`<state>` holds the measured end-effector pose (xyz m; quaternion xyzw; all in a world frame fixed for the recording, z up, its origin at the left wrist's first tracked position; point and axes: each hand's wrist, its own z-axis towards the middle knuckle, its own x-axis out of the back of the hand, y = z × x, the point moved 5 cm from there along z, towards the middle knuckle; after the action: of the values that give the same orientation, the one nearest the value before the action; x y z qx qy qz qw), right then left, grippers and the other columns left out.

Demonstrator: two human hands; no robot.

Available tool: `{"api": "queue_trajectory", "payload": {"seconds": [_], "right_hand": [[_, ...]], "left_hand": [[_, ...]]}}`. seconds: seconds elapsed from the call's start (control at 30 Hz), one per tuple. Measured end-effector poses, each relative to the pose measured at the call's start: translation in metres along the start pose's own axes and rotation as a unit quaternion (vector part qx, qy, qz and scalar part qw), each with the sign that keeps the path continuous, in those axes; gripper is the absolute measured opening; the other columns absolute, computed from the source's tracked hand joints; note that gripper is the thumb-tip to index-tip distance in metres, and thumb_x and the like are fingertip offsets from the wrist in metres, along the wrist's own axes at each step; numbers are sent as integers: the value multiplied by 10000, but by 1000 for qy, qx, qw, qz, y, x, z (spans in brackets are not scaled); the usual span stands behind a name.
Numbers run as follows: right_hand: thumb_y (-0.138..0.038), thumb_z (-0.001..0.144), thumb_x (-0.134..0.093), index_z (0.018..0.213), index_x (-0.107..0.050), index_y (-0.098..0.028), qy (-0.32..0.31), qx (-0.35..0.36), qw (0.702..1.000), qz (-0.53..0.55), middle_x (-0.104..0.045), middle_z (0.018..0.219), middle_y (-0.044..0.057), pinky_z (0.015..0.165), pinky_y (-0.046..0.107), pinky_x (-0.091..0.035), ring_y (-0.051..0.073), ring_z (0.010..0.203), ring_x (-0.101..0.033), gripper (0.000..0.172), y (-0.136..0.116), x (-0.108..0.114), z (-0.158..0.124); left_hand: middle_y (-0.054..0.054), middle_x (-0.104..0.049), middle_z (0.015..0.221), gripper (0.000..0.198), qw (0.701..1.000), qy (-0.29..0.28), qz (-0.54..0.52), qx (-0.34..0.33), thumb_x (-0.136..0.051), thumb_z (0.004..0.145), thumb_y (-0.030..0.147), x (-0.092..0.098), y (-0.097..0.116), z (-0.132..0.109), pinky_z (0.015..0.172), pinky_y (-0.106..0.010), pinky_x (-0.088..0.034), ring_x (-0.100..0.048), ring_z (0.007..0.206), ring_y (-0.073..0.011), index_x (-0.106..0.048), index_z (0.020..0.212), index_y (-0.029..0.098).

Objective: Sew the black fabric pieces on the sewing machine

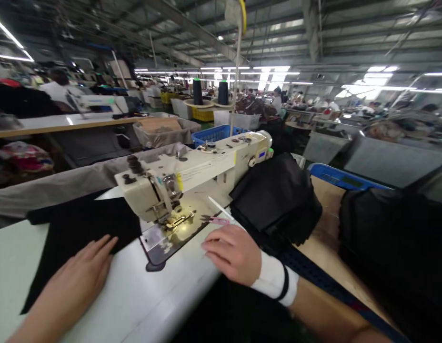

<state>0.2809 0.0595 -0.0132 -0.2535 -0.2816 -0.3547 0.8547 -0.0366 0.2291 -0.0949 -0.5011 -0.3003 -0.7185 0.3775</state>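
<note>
My left hand (83, 269) lies flat, fingers stretched out, on a piece of black fabric (95, 224) spread left of the needle area. Near the table's front edge is my right hand (233, 252), its wrist in a white band with a dark stripe. Its fingers are loosely bent and slightly apart, and no held object shows. Just beyond it lie thread snips (219, 220) with pink handles and a thin white strip (219, 206). The sewing machine (206, 164) stands between the hands, its lit presser foot (180, 220) over the metal plate.
A stack of black fabric pieces (278, 195) sits right of the machine. More black fabric (392, 247) fills the right side, by a blue crate (349, 176). Two dark thread cones (197, 92) stand behind. A grey cloth-lined trough (64, 178) runs along the far table edge.
</note>
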Motion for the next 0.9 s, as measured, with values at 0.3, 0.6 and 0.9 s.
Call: {"api": "queue_trajectory", "payload": {"seconds": [0.3, 0.6, 0.9], "right_hand": [[-280, 765, -774, 1135, -634, -166, -131, -135, 957, -220, -626, 1187, 122, 876, 444, -460, 293, 1072, -559, 412, 81, 97, -62], [-268, 841, -570, 715, -592, -202, 42, -301, 947, -102, -601, 717, 26, 692, 325, -418, 190, 705, -551, 144, 93, 88, -61], [-592, 861, -571, 882, -615, -166, 298, -403, 865, -27, -617, 669, 12, 633, 312, -470, 178, 627, -579, 430, 137, 169, -62]], "left_hand": [[-186, -601, 1239, 537, 993, 77, 86, 21, -233, 933, 431, 86, 89, 60, 932, -636, -462, -562, 1166, -440, -572, 1194, 107], [-89, -709, 1128, 271, 971, 42, -99, -215, -448, 957, 262, 78, 254, -1, 978, -480, -503, -643, 1083, -273, -677, 1086, 196], [-153, -300, 1587, 567, 939, -60, -232, -246, -483, 969, 387, 36, 383, 63, 1186, -499, -288, -233, 1481, -306, -376, 1485, 179]]}}
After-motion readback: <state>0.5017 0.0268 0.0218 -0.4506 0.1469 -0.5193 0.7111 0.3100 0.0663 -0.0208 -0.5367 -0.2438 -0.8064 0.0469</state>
